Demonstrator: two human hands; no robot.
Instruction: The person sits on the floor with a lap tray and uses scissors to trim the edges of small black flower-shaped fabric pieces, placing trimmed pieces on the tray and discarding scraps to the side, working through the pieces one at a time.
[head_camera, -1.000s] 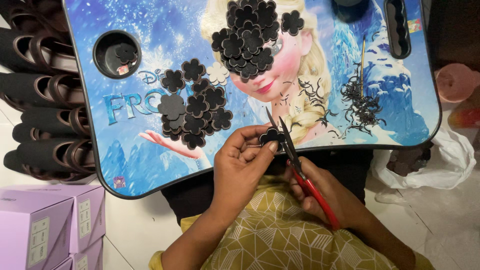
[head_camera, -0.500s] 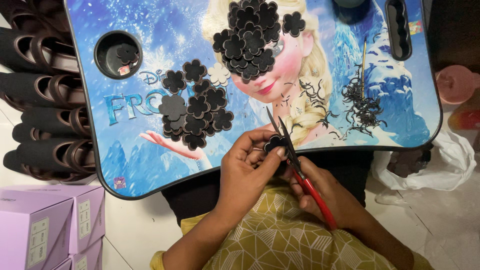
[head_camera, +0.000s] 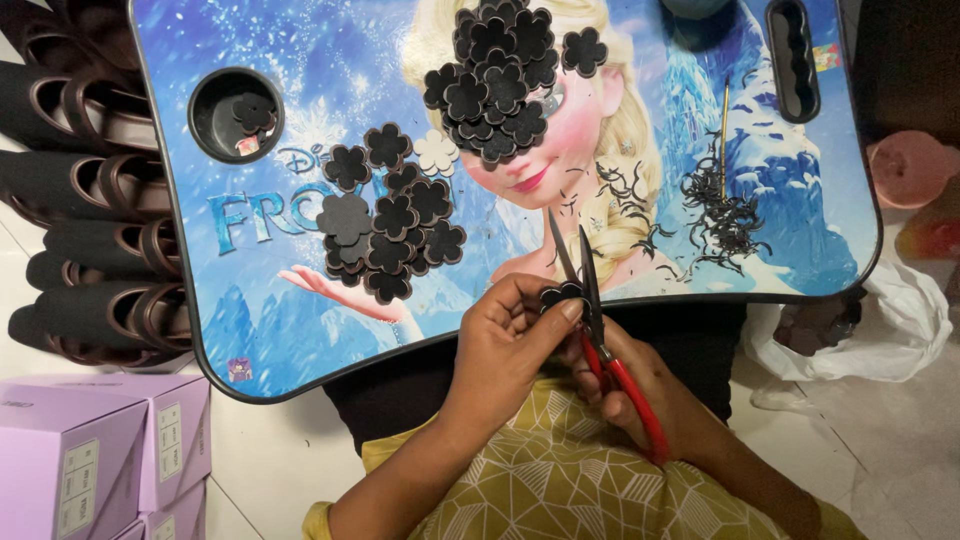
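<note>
Bare forearms, no sleeves visible below the elbow. Left hand (head_camera: 505, 345) and right hand (head_camera: 640, 385) ungloved; no rings, watch or bangles seen. Mustard-yellow garment (head_camera: 560, 480) patterned with thin white geometric lines.

A blue printed plastic lap table (head_camera: 300, 320) was set over the lap. Two clusters of black foam flower cut-outs (head_camera: 385, 215) (head_camera: 495, 85) were laid on it; black foam trimmings (head_camera: 725, 215) were heaped to their right, and lilac cardboard boxes (head_camera: 95, 455) were stacked below-left.
</note>
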